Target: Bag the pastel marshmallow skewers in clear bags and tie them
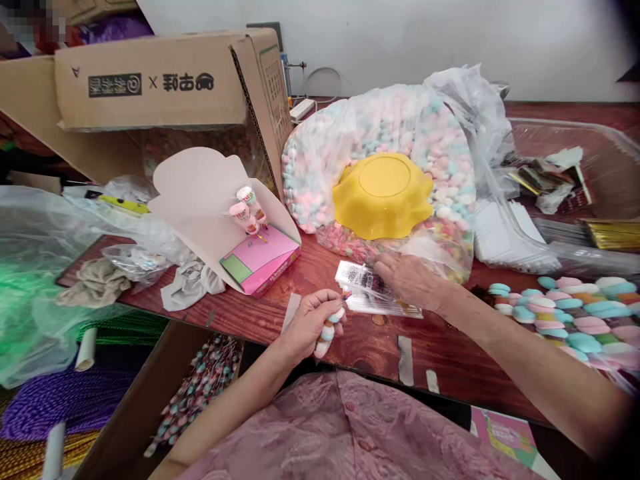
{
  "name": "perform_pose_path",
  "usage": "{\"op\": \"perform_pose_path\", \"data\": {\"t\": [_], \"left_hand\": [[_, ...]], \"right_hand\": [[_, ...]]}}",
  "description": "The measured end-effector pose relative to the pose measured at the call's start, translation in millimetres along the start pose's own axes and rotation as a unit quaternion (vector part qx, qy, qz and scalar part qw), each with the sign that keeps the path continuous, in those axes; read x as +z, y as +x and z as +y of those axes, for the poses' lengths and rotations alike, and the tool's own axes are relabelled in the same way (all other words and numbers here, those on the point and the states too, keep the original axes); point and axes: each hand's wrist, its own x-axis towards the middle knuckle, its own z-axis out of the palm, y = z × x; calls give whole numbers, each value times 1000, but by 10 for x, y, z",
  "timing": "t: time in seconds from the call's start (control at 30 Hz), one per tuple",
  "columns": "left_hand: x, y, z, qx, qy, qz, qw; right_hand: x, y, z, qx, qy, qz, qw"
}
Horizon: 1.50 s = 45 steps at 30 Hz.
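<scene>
1. We see bright, even daylight with soft, weak shadows.
2. We note mild glare on the clear plastic bag [400,127] and the white wall [450,40].
3. We find straight edges bowed near the borders, corners darkened.
4. We see a pixelated patch top left; the green film [30,293] at left looks blurred.

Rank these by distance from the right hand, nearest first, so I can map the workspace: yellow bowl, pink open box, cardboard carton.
1. Yellow bowl, just behind the right hand, on the bag.
2. Pink open box, to the left.
3. Cardboard carton, far back left.
</scene>
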Motion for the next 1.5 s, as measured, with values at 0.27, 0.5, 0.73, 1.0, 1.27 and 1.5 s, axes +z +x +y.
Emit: {"op": "perform_pose_path", "data": {"t": [0.27,0.5,0.73,1.0,1.27,1.5], "left_hand": [[129,56,-29,15,56,-3,998],[380,13,-196,210,203,-36,956],[231,-34,-231,288,291,-61,910],[224,-38,-234,270,271,-45,923],[302,-33,-320,263,223,-80,935],[231,-46,-230,263,226,-58,936]], "right_hand": [[-383,-547,-821,166,427,255,852],[-123,-403,-1140,228,396,283,843],[-86,-458,-1195,254,424,217,842],[-82,-690,-1280,260,438,250,824],[12,-755,-1241,234,395,328,826],[64,-694,-1233,260,541,270,753]]}}
